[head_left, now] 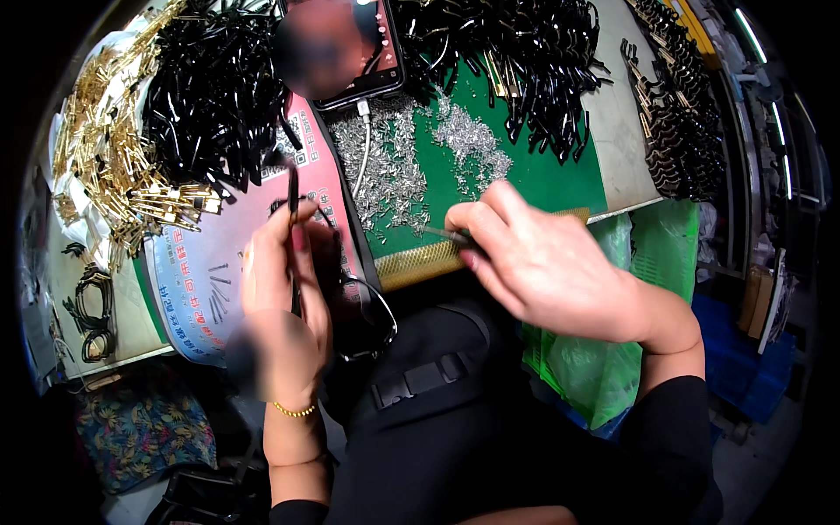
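My left hand (284,271) is closed around a slender black piece (293,197) that looks like a glasses temple, held upright with its tip above the fingers. Part of it is hidden by my fingers and thumb. To the right, my right hand (534,262) pinches thin dark tweezers (451,234), their tip pointing left at the small silver metal parts (385,175). These tiny parts lie spread over a green mat (560,188), with a second, lighter heap (468,140) of them farther back.
Black temples (210,87) and gold ones (105,149) are heaped at the left; more black ones (525,61) lie far right. A phone (385,52) with a white cable (363,144) stands at the back. Gold mesh trim (420,265) edges the table; a green bag (604,376) hangs below.
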Tool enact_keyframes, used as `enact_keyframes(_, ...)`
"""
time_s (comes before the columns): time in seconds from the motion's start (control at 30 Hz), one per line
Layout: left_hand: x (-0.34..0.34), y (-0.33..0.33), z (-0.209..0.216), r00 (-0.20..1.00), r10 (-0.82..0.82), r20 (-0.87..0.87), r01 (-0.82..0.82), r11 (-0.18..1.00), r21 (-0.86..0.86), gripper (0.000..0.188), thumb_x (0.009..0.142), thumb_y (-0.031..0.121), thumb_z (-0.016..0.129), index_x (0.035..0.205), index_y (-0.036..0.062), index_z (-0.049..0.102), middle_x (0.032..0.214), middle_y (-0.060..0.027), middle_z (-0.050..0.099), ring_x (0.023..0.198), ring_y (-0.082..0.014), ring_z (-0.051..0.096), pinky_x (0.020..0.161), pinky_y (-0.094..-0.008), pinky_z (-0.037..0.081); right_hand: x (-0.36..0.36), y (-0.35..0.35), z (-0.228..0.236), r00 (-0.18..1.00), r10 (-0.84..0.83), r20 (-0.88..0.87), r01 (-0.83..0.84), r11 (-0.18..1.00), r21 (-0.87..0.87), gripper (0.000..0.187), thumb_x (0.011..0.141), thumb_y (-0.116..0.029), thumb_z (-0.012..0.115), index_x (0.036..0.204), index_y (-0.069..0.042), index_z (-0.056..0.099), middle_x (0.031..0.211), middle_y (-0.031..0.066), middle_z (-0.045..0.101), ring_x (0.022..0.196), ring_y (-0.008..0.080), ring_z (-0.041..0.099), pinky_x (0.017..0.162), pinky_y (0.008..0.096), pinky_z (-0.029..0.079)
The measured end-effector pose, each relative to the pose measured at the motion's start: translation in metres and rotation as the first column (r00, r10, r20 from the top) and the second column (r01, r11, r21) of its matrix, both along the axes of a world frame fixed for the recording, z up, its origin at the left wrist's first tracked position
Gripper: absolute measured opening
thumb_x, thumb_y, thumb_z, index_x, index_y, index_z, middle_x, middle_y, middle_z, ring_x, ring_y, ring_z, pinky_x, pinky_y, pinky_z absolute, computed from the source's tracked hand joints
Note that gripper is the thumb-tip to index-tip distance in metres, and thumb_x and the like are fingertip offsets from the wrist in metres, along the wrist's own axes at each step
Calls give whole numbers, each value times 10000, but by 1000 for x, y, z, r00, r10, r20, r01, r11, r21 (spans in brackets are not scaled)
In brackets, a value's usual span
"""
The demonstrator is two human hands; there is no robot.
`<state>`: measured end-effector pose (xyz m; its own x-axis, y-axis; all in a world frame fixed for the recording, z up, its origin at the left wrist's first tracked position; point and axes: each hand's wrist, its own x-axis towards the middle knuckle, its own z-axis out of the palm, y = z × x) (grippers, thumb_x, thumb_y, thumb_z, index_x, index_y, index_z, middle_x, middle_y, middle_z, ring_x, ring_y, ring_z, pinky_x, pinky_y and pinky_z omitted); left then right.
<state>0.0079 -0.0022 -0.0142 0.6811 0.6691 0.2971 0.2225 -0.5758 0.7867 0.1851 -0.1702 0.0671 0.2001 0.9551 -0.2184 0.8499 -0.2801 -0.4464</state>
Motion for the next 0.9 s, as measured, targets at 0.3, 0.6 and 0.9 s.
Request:
enact_keyframes(0.3,9,1,10,925,73,372,92,908,-409,266,1102,150,380,1217,-27,541,1157,-181,672,998,-186,649,883,-320,515,10,-10,-8,977,46,207,-38,998,-40,519,866,-86,605,1368,-216,575,918,151,517,692,254,662,496,372,514)
enact_keyframes(0.6,-4,12,21,917,269,294,-83,851,-518,279,1068,132,494,1263,-54,568,1078,-141,642,729,-132,663,645,-234,585,12,-5,-12,980,40,197,-28,998,-63,447,942,-153,614,1370,-271,564,905,105,509,601,264,592,492,382,508)
enact_keyframes(0.9,15,33,21,985,83,154,39,755,-655,152,1045,84,534,1149,-20,571,957,-69,656,717,-87,657,613,-205,553,7,-4,-12,931,125,343,-119,992,-39,744,766,-19,618,1461,-267,522,904,149,527,543,199,582,455,325,486)
